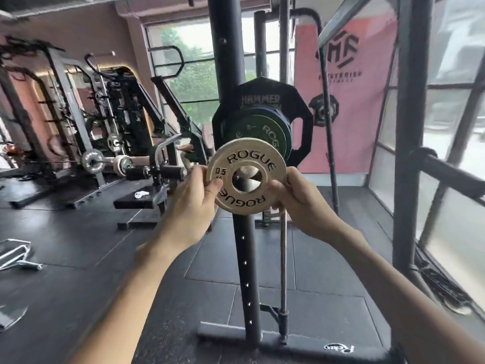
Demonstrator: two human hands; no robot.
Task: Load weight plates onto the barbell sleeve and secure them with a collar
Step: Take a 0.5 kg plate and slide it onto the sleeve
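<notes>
Both hands on the small white plate (252, 160), centre frame.
Left hand (194, 190) pinches its left rim, thumb on the face; right hand (296, 195) grips the right rim. The sleeve end (248, 177) shines through the hole. Just behind sit a green plate (265, 130) and a big black plate (262, 93), by the dark post (228, 61).

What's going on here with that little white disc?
A person holds a small white plate upright, the left hand and right hand gripping its edges, its hole lined up with the barbell sleeve end. It seems not slid on yet. A green plate and a big black plate already sit behind it.
</notes>
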